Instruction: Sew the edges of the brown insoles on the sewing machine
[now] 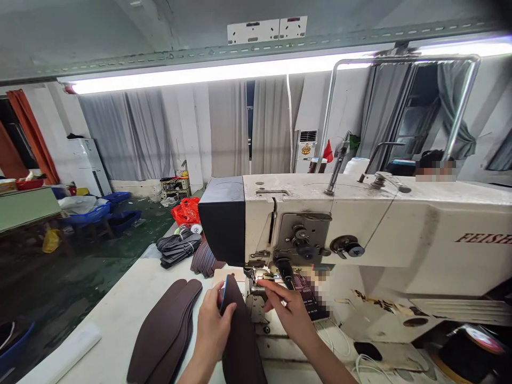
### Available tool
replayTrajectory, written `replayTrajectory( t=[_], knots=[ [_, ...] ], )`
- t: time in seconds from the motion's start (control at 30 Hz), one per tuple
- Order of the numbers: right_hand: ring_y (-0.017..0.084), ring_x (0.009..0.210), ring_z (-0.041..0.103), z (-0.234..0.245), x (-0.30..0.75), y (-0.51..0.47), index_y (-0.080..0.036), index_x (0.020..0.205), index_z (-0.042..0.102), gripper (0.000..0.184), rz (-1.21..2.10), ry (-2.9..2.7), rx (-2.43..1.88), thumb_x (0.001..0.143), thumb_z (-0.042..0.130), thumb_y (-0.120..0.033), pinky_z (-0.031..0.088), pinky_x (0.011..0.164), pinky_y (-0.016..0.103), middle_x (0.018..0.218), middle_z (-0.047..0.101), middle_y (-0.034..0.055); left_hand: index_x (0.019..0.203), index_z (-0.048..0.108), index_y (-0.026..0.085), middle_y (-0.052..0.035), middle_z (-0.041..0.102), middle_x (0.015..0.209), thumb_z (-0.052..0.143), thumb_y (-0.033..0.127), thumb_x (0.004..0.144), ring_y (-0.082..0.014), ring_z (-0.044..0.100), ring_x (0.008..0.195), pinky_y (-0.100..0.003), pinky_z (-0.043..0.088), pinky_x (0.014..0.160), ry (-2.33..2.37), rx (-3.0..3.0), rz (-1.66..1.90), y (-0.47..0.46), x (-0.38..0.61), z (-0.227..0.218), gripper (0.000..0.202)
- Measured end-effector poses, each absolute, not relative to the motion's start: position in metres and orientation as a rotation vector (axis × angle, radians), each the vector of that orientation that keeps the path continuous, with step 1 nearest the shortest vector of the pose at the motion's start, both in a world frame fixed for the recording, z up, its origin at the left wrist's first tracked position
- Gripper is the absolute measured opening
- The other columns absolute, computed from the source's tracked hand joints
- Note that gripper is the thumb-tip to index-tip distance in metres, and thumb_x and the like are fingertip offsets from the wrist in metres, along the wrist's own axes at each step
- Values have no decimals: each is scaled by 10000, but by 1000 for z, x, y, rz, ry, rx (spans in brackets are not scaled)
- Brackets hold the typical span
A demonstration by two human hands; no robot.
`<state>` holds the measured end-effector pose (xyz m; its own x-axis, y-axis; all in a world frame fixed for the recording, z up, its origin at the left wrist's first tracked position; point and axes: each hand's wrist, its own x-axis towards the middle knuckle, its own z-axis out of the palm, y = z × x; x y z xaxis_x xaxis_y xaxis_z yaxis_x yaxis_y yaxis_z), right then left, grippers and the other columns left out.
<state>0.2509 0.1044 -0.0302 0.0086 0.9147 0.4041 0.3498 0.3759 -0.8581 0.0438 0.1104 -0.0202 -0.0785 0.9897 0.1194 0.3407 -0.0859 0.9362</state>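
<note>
Cream-white industrial sewing machine (400,234) fills the right half of the bench, black end cap facing left, its metal presser foot (256,278) under the head. White worktable (120,314) runs off to the left. On it, just left of the hands, lies a stack of flat dark brown sole-shaped pieces (164,330), long axis pointing away from the person. Farther back sits a bundle of dark grey strips (178,248). In hand is a long dark brown leather-like strip (240,346) with a blue edge at its tip. Its long axis runs from the near table edge up and away, and the tip stands just left of the presser foot, near it but, as far as I can tell, apart. Left hand (212,325) is clamped on the strip's upper end, thumb on the front face, fingers behind. Right hand (290,314) comes in from the right, fingertips drawn close at the foot; whether they pinch anything there can't be told. Right hand is nearer the foot; the foot lies right of and slightly beyond the strip's tip.
</note>
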Motion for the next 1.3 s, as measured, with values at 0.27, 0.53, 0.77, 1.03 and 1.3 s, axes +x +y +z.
replayTrajectory(
  t=[0.27, 0.53, 0.77, 1.03, 1.3],
  knots=[
    [184, 570, 673, -28, 252, 103, -220, 1143, 716, 371, 648, -1577, -1174, 939, 472, -413, 533, 643, 268, 577, 705, 7, 838, 702, 155, -45, 734, 748, 846, 398, 542, -159, 646, 644, -249, 481, 620, 988, 933, 938, 102, 41, 25, 409],
    [186, 588, 684, -32, 259, 105, -251, 1188, 691, 359, 663, -1641, -1169, 953, 457, -390, 523, 627, 251, 617, 719, 8, 804, 707, 148, -51, 742, 735, 830, 406, 518, -179, 655, 647, -276, 491, 641, 994, 975, 969, 110, 57, 36, 405],
    [172, 577, 675, -31, 259, 103, -246, 1187, 692, 352, 644, -1662, -1171, 955, 453, -356, 519, 619, 236, 605, 713, 3, 842, 713, 139, -65, 747, 762, 823, 416, 520, -188, 657, 673, -285, 496, 653, 998, 982, 957, 113, 59, 32, 439],
    [163, 525, 656, -21, 251, 100, -199, 1131, 725, 366, 565, -1646, -1175, 941, 453, -354, 519, 563, 241, 596, 709, 17, 856, 705, 158, -57, 746, 786, 828, 431, 562, -206, 678, 732, -280, 513, 670, 1002, 1014, 955, 117, 56, 23, 419],
    [154, 529, 648, -23, 251, 100, -178, 1132, 721, 366, 571, -1641, -1194, 942, 452, -337, 521, 580, 247, 607, 700, 19, 1105, 628, 238, -61, 736, 1002, 864, 390, 567, -235, 699, 845, -306, 551, 734, 873, 874, 867, 97, 46, 24, 607]
  ],
)
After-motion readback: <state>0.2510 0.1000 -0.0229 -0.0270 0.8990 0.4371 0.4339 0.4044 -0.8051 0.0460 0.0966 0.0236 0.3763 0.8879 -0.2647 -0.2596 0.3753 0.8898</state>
